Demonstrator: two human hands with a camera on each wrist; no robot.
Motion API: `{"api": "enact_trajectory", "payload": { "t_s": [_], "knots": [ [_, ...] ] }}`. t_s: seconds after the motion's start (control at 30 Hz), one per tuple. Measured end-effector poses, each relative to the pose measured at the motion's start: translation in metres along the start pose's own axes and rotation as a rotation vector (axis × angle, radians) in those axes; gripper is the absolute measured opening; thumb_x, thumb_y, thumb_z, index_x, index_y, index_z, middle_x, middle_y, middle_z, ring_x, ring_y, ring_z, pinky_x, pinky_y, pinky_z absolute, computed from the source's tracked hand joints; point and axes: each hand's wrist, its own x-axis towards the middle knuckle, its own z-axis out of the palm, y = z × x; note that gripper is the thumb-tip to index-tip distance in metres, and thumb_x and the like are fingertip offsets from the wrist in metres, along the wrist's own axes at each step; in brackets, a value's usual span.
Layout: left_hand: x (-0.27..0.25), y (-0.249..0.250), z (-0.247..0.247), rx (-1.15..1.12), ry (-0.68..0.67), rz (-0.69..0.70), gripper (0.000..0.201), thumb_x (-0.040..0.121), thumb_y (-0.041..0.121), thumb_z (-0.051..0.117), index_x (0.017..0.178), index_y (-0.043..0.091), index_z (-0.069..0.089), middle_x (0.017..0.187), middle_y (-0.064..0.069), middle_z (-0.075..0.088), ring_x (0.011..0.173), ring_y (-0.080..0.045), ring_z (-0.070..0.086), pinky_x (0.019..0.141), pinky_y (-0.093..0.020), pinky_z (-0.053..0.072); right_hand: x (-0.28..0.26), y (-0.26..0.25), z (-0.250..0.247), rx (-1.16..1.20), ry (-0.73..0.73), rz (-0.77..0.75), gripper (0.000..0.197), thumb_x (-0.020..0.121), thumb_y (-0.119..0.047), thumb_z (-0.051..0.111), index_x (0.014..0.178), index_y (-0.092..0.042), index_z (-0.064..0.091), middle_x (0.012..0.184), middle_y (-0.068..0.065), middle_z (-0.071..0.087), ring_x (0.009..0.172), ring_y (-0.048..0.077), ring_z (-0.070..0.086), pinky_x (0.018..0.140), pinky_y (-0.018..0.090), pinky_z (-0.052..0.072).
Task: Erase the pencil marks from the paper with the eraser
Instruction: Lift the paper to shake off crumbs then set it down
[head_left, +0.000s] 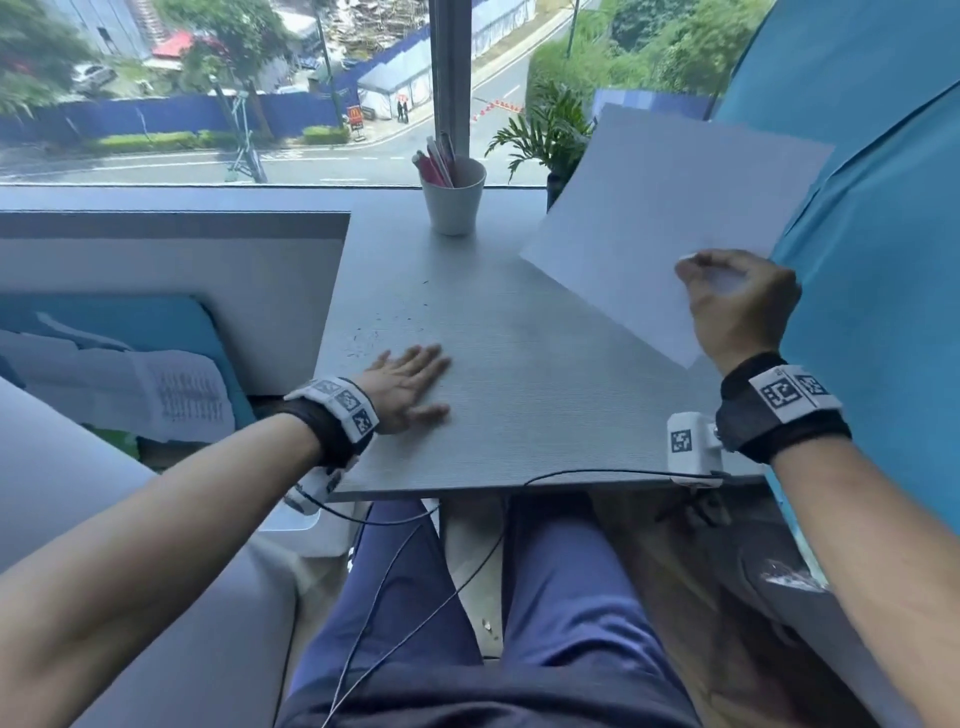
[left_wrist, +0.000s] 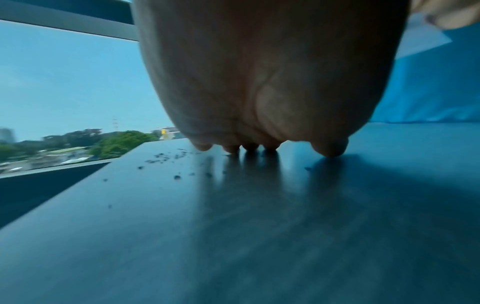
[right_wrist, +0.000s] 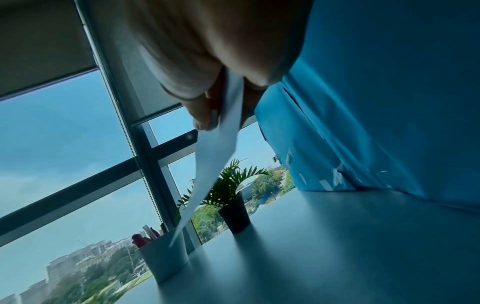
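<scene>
My right hand (head_left: 727, 291) pinches the near edge of a white sheet of paper (head_left: 660, 208) and holds it lifted above the right side of the grey table (head_left: 519, 405). In the right wrist view the paper (right_wrist: 215, 156) runs edge-on between thumb and fingers. I see no pencil marks on the side that shows. My left hand (head_left: 410, 384) lies flat on the table's left part, fingers straight, fingertips (left_wrist: 250, 147) touching the surface. Dark eraser crumbs (head_left: 374, 338) are scattered just beyond it. No eraser shows in any view.
A white cup (head_left: 453, 200) with pens stands at the table's far edge. A potted plant (head_left: 545, 135) sits behind the lifted paper by the window. A blue cloth wall (head_left: 872, 260) closes the right side. Papers lie on a blue surface (head_left: 130, 374) to the left.
</scene>
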Motion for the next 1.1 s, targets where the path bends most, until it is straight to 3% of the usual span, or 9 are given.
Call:
{"api": "enact_trajectory", "payload": {
  "t_s": [0.1,0.27,0.37,0.6,0.7,0.8,0.9,1.0,1.1],
  "knots": [
    [0.006,-0.002,-0.006,0.021,0.051,-0.151,0.095,0.089,0.078,0.015,0.158,0.018,-0.012,0.163,-0.002,-0.022,0.152,-0.021,-0.016,0.121,-0.044,-0.012,-0.01,0.003,0.007,-0.035,-0.039,0.004,0.023,0.08,-0.034,0.073,0.088,-0.013,0.077,0.087,0.005,0.076,0.079,0.021,0.071,0.086,0.033,0.054],
    [0.018,0.051,-0.012,0.026,0.068,0.176,0.084,0.096,0.069,0.025,0.159,0.025,-0.008,0.164,0.001,-0.021,0.151,-0.019,-0.017,0.123,-0.047,-0.01,-0.024,0.011,0.022,-0.088,-0.104,0.059,0.019,0.081,-0.023,0.075,0.089,-0.006,0.077,0.089,0.009,0.076,0.077,0.014,0.065,0.076,0.009,0.037],
    [0.03,0.052,-0.012,-0.055,0.028,0.144,0.079,0.097,0.067,0.027,0.159,0.03,-0.007,0.165,0.001,-0.019,0.152,-0.02,-0.015,0.12,-0.048,-0.01,-0.028,0.019,0.027,-0.135,-0.207,0.14,0.017,0.08,-0.022,0.076,0.089,-0.008,0.077,0.087,0.008,0.076,0.074,0.015,0.065,0.076,0.014,0.043],
    [0.037,0.02,-0.03,-0.013,0.054,-0.273,0.093,0.093,0.076,0.021,0.159,0.019,-0.009,0.165,-0.009,-0.015,0.153,-0.027,-0.009,0.121,-0.053,-0.009,-0.031,0.043,0.039,-0.302,-0.434,0.295,0.012,0.075,-0.019,0.079,0.077,-0.007,0.076,0.085,0.01,0.075,0.083,0.023,0.068,0.077,0.022,0.047],
    [0.039,0.049,-0.035,-0.016,0.136,-0.074,0.086,0.097,0.069,0.024,0.159,0.019,-0.007,0.165,-0.004,-0.015,0.153,-0.023,-0.011,0.12,-0.051,-0.013,-0.032,0.044,0.044,-0.382,-0.512,0.302,0.013,0.074,-0.019,0.08,0.076,-0.007,0.076,0.084,0.01,0.074,0.082,0.022,0.067,0.075,0.02,0.044],
    [0.046,0.08,-0.031,0.01,0.042,0.095,0.078,0.098,0.068,0.021,0.159,0.027,-0.004,0.165,0.0,-0.016,0.153,-0.022,-0.012,0.118,-0.051,-0.016,-0.028,0.044,0.045,-0.482,-0.585,0.299,0.009,0.076,-0.02,0.079,0.08,-0.012,0.076,0.094,0.01,0.073,0.098,0.025,0.064,0.08,0.024,0.046],
    [0.054,0.093,-0.03,0.002,0.025,0.075,0.08,0.097,0.069,0.022,0.16,0.026,-0.003,0.166,-0.003,-0.014,0.153,-0.024,-0.009,0.119,-0.052,-0.014,-0.022,0.043,0.04,-0.613,-0.613,0.27,0.018,0.082,-0.027,0.072,0.097,-0.019,0.074,0.123,0.013,0.06,0.118,0.031,0.052,0.097,0.038,0.043],
    [0.053,0.102,-0.032,0.023,0.046,0.062,0.082,0.097,0.069,0.023,0.16,0.023,-0.001,0.166,-0.006,-0.011,0.154,-0.026,-0.006,0.12,-0.053,-0.012,-0.023,0.04,0.035,-0.84,-0.605,0.179,0.046,0.086,-0.037,0.067,0.127,-0.017,0.058,0.154,0.021,0.025,0.141,0.036,0.026,0.11,0.052,0.026],
    [0.05,0.114,-0.031,0.013,0.051,0.038,0.086,0.096,0.07,0.025,0.16,0.019,0.0,0.166,-0.01,-0.009,0.154,-0.03,-0.004,0.123,-0.053,-0.005,-0.034,0.032,0.035,-0.88,-0.556,0.018,0.052,0.086,-0.031,0.068,0.131,-0.012,0.05,0.156,0.023,0.018,0.142,0.04,0.025,0.11,0.056,0.027]
  ]
}}
